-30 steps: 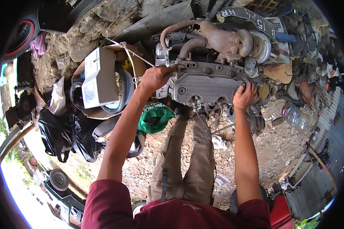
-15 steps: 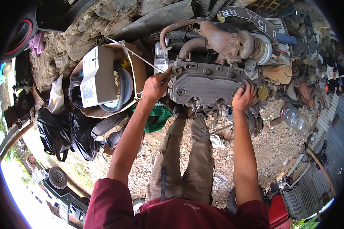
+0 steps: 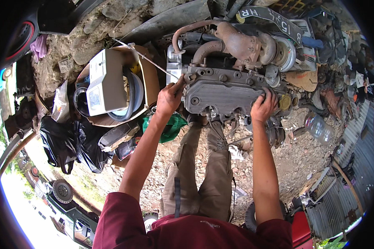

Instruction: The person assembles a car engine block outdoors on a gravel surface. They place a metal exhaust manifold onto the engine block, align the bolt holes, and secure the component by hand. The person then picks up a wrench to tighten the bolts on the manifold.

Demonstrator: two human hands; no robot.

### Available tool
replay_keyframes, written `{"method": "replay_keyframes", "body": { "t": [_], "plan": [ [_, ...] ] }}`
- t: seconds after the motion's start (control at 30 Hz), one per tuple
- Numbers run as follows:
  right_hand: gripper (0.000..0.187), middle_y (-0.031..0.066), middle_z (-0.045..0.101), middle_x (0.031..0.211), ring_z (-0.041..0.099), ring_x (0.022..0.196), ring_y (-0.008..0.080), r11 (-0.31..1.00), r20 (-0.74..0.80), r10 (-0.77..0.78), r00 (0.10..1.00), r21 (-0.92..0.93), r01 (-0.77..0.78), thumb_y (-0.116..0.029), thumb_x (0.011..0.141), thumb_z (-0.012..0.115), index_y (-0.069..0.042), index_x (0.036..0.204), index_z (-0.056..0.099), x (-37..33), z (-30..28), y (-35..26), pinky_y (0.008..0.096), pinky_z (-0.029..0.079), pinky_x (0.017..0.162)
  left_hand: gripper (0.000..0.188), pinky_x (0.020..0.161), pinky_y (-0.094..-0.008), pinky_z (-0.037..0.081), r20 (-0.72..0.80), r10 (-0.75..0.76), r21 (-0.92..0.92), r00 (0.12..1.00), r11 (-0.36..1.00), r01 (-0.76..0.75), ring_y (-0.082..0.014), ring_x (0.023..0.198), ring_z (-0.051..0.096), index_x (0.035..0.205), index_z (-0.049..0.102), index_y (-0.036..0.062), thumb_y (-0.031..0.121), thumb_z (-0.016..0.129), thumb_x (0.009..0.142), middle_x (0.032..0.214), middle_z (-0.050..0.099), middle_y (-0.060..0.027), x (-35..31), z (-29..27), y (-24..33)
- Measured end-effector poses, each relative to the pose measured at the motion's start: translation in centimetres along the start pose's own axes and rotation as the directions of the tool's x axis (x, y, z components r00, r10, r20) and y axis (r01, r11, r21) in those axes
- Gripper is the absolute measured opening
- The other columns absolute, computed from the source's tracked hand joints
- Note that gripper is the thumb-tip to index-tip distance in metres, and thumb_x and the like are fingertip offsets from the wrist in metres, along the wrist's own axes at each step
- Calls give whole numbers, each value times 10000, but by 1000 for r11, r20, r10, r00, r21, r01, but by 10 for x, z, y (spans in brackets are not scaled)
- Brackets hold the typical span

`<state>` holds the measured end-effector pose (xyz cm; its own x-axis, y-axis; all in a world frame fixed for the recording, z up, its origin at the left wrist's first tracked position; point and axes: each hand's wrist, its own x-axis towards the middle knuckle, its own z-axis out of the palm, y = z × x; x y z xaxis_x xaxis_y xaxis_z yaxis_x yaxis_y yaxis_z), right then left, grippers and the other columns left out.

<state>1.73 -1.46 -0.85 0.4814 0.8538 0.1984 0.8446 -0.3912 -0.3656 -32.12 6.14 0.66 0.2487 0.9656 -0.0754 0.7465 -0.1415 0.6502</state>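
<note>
A grimy grey engine (image 3: 222,97) lies in front of me, its ribbed valve cover facing up. My left hand (image 3: 170,97) is closed at the cover's left end, with its index finger stretched to a bolt at the corner. A small metal ring (image 3: 153,109) shows beside that wrist; it looks like the end of a wrench, its shank hidden under the hand. A thin long rod (image 3: 145,57) slants down to the fingertips. My right hand (image 3: 265,106) grips the near right part of the cover, fingers curled over it, beside a yellowish filler cap (image 3: 284,102).
A rusty manifold and turbocharger (image 3: 245,43) sit behind the cover. Left of the engine stands a cardboard box (image 3: 151,76) holding a white casing (image 3: 107,83). Black plastic bags (image 3: 62,141) and a green cloth (image 3: 166,128) lie nearer. A clear plastic bottle (image 3: 318,128) is at right.
The view has shifted slightly, and the engine sits a little farther left in it. My left hand and the metal ring have shifted slightly right and nearer; the right hand keeps its hold.
</note>
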Motion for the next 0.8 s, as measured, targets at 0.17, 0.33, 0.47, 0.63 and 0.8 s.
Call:
{"method": "replay_keyframes", "body": {
  "t": [0.17, 0.33, 0.47, 0.63, 0.8],
  "plan": [
    [335, 75, 597, 1207, 481, 1232, 306, 1000, 2, 2, 1000, 7, -2, -278, 865, 475, -118, 1114, 630, 0, 2, 4, 501, 284, 1042, 457, 593, -458, 484, -37, -19, -45, 999, 999, 17, -356, 643, 608, 1352, 584, 167, 112, 633, 900, 744, 602, -171, -3, 7, 1],
    [336, 76, 598, 1210, 483, 1227, 306, 1000, -10, 6, 1000, -9, -6, -275, 863, 476, -117, 1116, 631, -1, 2, 3, 500, 284, 1044, 420, 601, -459, 486, -88, -89, -89, 992, 993, 81, -380, 663, 615, 1326, 595, 105, 108, 632, 908, 761, 613, -202, -6, 12, 10],
    [338, 78, 599, 1210, 487, 1222, 308, 1000, -4, -3, 1000, -1, 3, -274, 863, 475, -115, 1117, 630, -1, 2, 2, 501, 290, 1040, 412, 588, -452, 484, -87, -84, -104, 993, 992, 75, -391, 645, 620, 1312, 599, 68, 90, 638, 903, 764, 620, -222, -12, 13, 10],
    [340, 81, 599, 1208, 493, 1214, 313, 1000, -3, 7, 1000, -6, -7, -289, 872, 465, -116, 1114, 630, -1, 2, 1, 506, 299, 1032, 400, 585, -445, 483, -52, -128, -128, 990, 984, 121, -389, 641, 628, 1299, 609, 59, 71, 634, 900, 760, 624, -233, -8, 8, 21],
    [340, 80, 598, 1211, 494, 1217, 315, 1000, 0, 8, 1000, 10, -8, -306, 888, 451, -121, 1112, 629, 0, 0, 1, 509, 299, 1030, 407, 584, -440, 477, 22, -79, -128, 997, 988, 81, -367, 621, 610, 1304, 616, 107, 95, 640, 897, 748, 618, -196, -2, -3, 10]
  ]
}}
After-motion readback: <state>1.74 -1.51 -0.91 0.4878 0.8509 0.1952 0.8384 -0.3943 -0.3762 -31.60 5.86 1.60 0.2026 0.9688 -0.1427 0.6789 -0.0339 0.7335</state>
